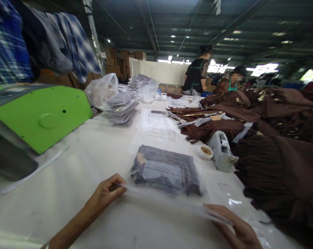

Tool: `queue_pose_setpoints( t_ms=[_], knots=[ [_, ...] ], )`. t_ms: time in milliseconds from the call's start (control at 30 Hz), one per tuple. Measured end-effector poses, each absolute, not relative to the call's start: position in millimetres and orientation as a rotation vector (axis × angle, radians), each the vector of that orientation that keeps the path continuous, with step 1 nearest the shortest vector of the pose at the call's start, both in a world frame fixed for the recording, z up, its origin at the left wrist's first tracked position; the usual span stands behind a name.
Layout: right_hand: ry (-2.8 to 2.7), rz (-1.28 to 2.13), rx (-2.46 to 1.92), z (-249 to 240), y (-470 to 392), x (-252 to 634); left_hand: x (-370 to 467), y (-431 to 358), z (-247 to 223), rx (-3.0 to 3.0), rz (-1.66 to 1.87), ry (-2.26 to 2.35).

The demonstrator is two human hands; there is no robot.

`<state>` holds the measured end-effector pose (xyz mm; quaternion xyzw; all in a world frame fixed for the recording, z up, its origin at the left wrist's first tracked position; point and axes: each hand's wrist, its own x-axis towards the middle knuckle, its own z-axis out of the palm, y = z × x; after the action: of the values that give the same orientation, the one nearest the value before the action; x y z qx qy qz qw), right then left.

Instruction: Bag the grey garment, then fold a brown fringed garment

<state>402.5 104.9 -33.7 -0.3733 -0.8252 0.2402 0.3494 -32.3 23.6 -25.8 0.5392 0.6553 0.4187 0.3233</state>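
A clear plastic bag (167, 200) lies on the white table with a folded dark grey garment (156, 155) inside it. A pale label and printed lines show on the bag. Its near edge is stretched between my two hands. At the left end of that edge, my left hand (108, 190) is closed, pinching the film between thumb and fingers. My right hand (233, 223) is closed on the right end, thumb and fingers gripping the plastic, slightly blurred.
On the left stands a green machine (50, 117). Bagged garments are stacked (121, 112) behind. A tape dispenser (221, 152) and a small round tub (205, 152) sit right of the bag, beside piled brown fringed cloth (278, 169). Two people (196, 74) are farther back.
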Motion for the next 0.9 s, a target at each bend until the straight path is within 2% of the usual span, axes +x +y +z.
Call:
queue_pose_setpoints(
  t_ms=[200, 367, 500, 600, 733, 900],
  knots=[
    [-1.683, 0.749, -1.371, -33.9, 118.8, 372.0, -7.0, 43.2, -8.8, 1.466, 1.339, 1.885],
    [-1.755, 0.596, -1.648, -39.6, 151.0, 364.1, 9.0, 87.9, -7.6, 1.525, 0.916, 2.329],
    [-2.039, 0.355, -1.811, -46.9, 167.6, 358.3, 9.2, 112.0, -13.9, 1.577, 0.59, 2.431],
    [-2.18, 0.331, -1.899, -44.0, 170.2, 352.7, 6.7, 117.5, -17.9, 1.588, 0.403, 2.484],
    [-2.254, 0.345, -1.939, -38.8, 171.3, 349.8, 3.6, 113.2, -6.8, 1.644, 0.308, 2.531],
    [-2.234, 0.342, -1.963, -38.3, 174.6, 346.7, 31.0, 96.4, 22.2, 1.995, 0.426, 2.446]
  ],
)
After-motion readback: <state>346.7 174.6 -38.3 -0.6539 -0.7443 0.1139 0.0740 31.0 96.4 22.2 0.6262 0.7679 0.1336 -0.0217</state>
